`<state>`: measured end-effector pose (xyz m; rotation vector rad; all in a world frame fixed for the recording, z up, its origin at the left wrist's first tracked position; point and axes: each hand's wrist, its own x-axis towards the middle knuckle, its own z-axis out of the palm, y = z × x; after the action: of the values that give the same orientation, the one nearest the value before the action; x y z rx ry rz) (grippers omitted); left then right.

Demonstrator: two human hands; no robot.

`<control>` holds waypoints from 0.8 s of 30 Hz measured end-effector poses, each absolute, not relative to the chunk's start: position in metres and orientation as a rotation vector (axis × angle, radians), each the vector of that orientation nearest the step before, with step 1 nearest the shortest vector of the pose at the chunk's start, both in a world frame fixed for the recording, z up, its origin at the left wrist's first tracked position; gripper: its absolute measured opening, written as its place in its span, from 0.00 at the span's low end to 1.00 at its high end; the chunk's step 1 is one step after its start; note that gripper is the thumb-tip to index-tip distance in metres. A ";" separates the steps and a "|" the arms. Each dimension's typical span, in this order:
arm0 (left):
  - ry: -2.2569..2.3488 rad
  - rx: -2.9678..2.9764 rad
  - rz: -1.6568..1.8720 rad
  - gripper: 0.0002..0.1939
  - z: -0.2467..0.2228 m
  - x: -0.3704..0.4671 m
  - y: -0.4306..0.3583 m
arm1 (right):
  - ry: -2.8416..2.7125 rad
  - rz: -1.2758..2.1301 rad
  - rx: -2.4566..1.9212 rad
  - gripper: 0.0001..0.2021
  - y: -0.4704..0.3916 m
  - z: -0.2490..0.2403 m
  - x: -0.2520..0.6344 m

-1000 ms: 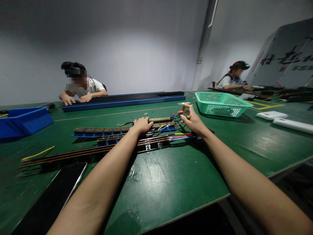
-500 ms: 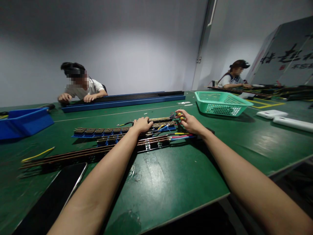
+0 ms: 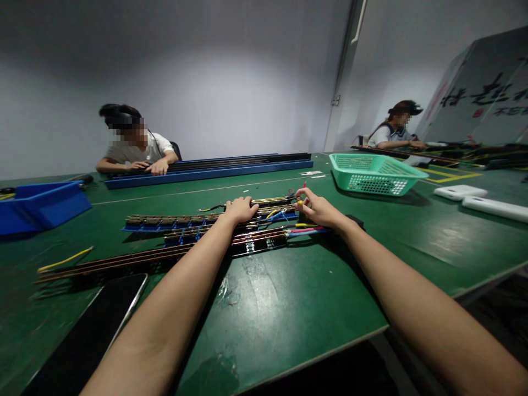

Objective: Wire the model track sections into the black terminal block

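Observation:
My left hand [image 3: 240, 210] lies across the far conductor rail strips [image 3: 181, 219], which have copper-coloured bars on blue and black bases. Its fingers rest over the bars, palm down. At the right ends of these strips, my right hand [image 3: 319, 209] pinches a small red and yellow piece [image 3: 300, 202] between curled fingers; its exact kind is too small to tell. Thin wires lie close to those fingertips. Nearer to me runs a longer black rail strip [image 3: 157, 257] with copper-coloured bars, with yellow, red and blue wires [image 3: 307, 231] at its right end, below my right wrist.
A green basket [image 3: 377, 175] stands to the right, white devices [image 3: 495, 209] beyond it. On the left are a blue bin [image 3: 41, 206], a yellow wire [image 3: 66, 259] and a phone [image 3: 86, 335]. Two co-workers sit across, one behind a long blue tray [image 3: 214, 175].
My right hand's fingers have curled in and shifted slightly, and a red tip now sticks up above them. My left hand stays put. The co-worker at left has brought both hands together.

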<state>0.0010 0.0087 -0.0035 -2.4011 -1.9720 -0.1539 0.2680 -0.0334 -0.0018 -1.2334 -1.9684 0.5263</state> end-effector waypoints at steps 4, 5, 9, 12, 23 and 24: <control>-1.977 -2.405 -0.146 0.28 -0.003 0.001 0.008 | -1.645 0.780 -1.244 0.13 -0.030 -0.002 0.268; -1.977 -2.407 -0.145 0.28 -0.003 0.001 0.008 | -1.578 0.801 -1.255 0.14 -0.028 -0.002 0.270; -1.972 -2.413 -0.152 0.28 -0.003 0.001 0.008 | -1.359 0.863 -1.300 0.16 -0.023 -0.001 0.278; -1.973 -2.414 -0.154 0.28 -0.002 0.001 0.008 | -1.309 0.868 -1.289 0.18 -0.024 0.002 0.278; -1.978 -2.407 -0.151 0.28 -0.001 0.002 0.006 | -1.605 0.435 -1.154 0.28 -0.021 -0.010 0.277; -1.978 -2.408 -0.152 0.28 -0.001 0.002 0.006 | -1.606 0.377 -1.157 0.27 -0.023 -0.008 0.276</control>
<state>0.0021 0.0063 -0.0014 -2.4079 -1.9776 -0.1522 0.2760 -0.0234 -0.0076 -1.1570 -1.6063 0.3766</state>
